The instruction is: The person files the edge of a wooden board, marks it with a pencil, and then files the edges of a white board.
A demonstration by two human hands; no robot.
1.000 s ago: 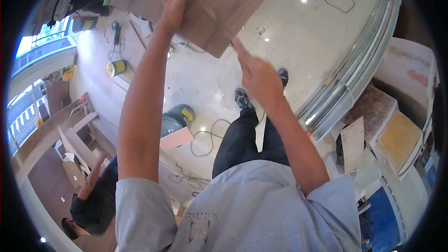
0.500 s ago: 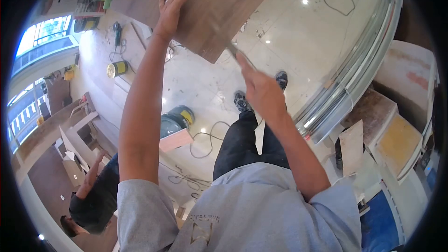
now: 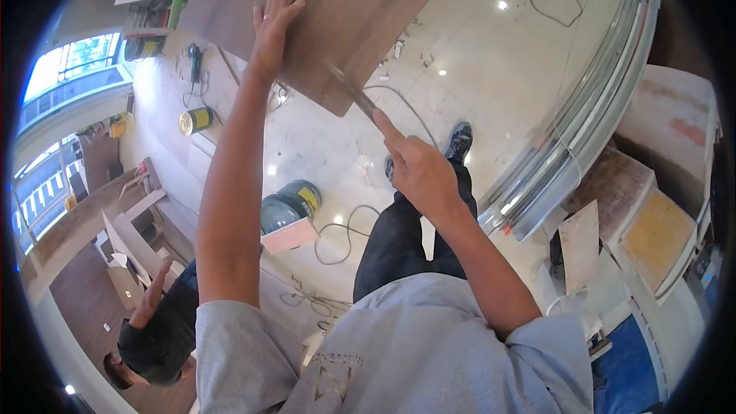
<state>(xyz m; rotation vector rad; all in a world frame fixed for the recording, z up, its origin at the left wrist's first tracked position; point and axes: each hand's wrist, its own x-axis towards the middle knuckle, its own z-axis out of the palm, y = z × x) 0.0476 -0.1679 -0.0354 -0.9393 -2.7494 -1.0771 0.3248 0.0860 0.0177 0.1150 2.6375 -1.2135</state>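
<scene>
A brown wood-grain board (image 3: pixel 368 0) fills the top of the head view, its near corner pointing toward me. My left hand (image 3: pixel 274 27) lies flat on the board near its left edge, fingers slightly spread. In my right hand (image 3: pixel 422 172) is a long, narrow metal file (image 3: pixel 353 90), with the index finger stretched along it. The file's far end lies over the board near the close corner. The handle is mostly hidden inside my fist.
Below the board, a dark bucket (image 3: pixel 287 207) stands on the tiled floor beside looping cables (image 3: pixel 349 234). Long metal profiles (image 3: pixel 571 123) lie to the right. A power tool (image 3: pixel 194 61) and a yellow-labelled can (image 3: pixel 195 120) are at left. Another person (image 3: pixel 161 330) bends at lower left.
My right hand and the file have moved a little toward my body; the file was motion-blurred before and is clearer now. My left hand stays on the board. The view has shifted slightly.
</scene>
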